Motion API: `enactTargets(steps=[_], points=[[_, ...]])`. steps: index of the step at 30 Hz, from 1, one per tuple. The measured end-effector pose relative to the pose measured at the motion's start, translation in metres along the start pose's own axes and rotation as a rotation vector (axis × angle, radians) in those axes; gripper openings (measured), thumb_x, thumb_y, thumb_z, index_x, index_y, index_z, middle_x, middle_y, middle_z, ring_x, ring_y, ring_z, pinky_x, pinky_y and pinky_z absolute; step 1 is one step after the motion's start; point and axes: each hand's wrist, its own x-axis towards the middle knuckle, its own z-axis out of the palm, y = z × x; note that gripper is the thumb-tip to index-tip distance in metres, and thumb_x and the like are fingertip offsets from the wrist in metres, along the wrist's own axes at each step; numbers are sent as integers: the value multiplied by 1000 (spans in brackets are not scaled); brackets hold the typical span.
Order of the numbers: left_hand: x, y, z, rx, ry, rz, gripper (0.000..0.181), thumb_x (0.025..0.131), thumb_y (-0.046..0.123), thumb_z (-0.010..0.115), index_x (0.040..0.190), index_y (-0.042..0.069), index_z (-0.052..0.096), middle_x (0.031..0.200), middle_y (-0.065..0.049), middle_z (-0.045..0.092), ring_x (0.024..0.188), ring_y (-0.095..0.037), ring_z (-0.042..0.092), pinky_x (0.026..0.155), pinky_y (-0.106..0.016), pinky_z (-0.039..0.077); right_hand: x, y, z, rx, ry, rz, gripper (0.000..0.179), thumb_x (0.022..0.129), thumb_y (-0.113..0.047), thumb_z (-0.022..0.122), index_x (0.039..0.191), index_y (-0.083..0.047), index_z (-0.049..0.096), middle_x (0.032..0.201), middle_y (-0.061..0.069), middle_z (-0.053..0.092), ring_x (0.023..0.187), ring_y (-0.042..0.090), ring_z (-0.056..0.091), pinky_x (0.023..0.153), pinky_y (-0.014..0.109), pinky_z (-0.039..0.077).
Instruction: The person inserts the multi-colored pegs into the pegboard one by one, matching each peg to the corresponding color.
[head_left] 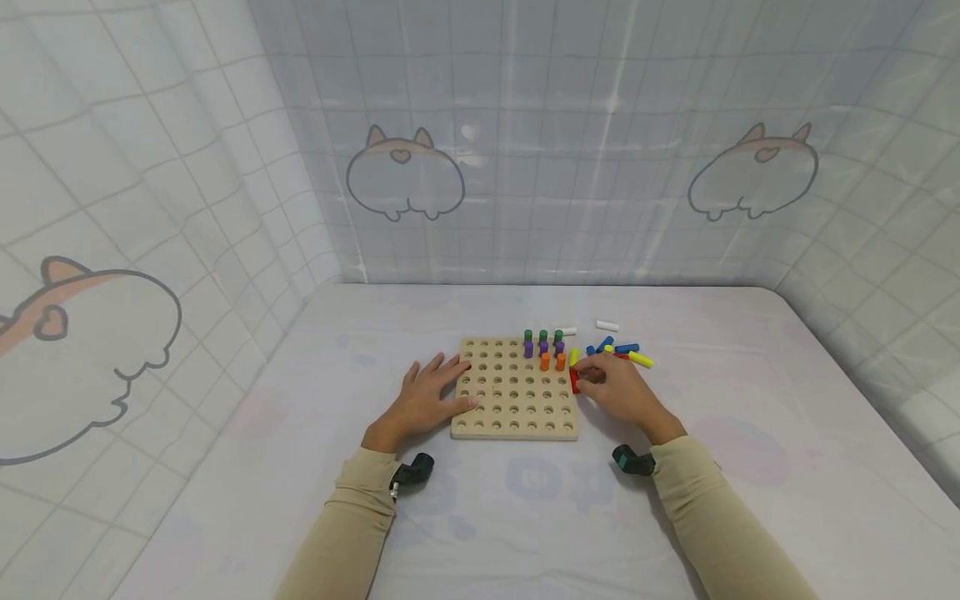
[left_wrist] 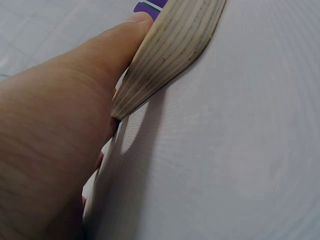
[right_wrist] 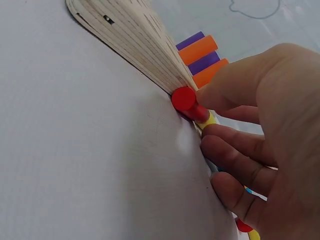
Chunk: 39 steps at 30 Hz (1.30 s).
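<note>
A square wooden pegboard (head_left: 495,432) with rows of round holes lies on the table. Green pegs (head_left: 543,336), purple pegs (head_left: 543,348) and two orange pegs (head_left: 561,362) stand upright in its far right corner. My left hand (head_left: 427,396) rests with spread fingers on the board's left edge; the left wrist view shows its thumb against the layered side. By the right edge, my right hand (head_left: 618,387) pinches a red peg (right_wrist: 185,99) lying beside the board. Its thumb (right_wrist: 225,90) touches the peg, while the index fingertip is hidden. A yellow peg (head_left: 573,357) lies just beyond.
Loose blue pegs (head_left: 627,347), a yellow peg (head_left: 641,359) and white pegs (head_left: 607,325) lie scattered behind my right hand. Pale cloth covers the table (head_left: 300,392). Tiled-pattern curtains (head_left: 570,167) enclose its back and sides.
</note>
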Motion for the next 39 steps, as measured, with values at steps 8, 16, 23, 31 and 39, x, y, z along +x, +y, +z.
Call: enactTargets(steps=[8, 16, 23, 31, 39], points=[[1, -1, 0, 7, 3, -7, 82, 93, 64, 58, 158, 20, 35, 163, -3, 29, 153, -30, 11, 118, -60, -5, 0, -1, 0, 2, -10, 15, 29, 93, -14, 71, 122, -9, 69, 114, 5, 68, 100, 22, 63, 89, 44, 54], [1, 1, -2, -1, 0, -3, 81, 93, 63, 58, 158, 20, 36, 163, -3, 29, 153, -30, 11, 118, -59, -4, -2, 0, -1, 46, -15, 23, 29, 92, -11, 71, 122, -10, 70, 119, 6, 66, 104, 24, 64, 91, 45, 54], [0, 5, -3, -5, 0, 2, 80, 93, 62, 59, 157, 19, 37, 163, -4, 30, 152, -31, 12, 118, -60, -3, -3, -6, 1, 62, 18, 12, 29, 91, -5, 71, 119, -10, 70, 121, 8, 63, 106, 26, 66, 90, 44, 56], [1, 4, -2, 0, 1, -3, 81, 93, 63, 59, 158, 19, 37, 163, -4, 30, 152, -31, 12, 118, -60, -4, -1, -3, 2, 77, 37, 60, 30, 91, -5, 72, 121, -8, 69, 124, 10, 61, 107, 27, 65, 90, 44, 55], [0, 2, 0, 4, -7, -15, 83, 92, 66, 57, 158, 21, 36, 163, -3, 28, 153, -29, 11, 119, -58, -4, 0, 2, 2, 104, 25, 88, 31, 92, -11, 73, 123, -8, 68, 112, 6, 69, 102, 24, 65, 92, 46, 53]])
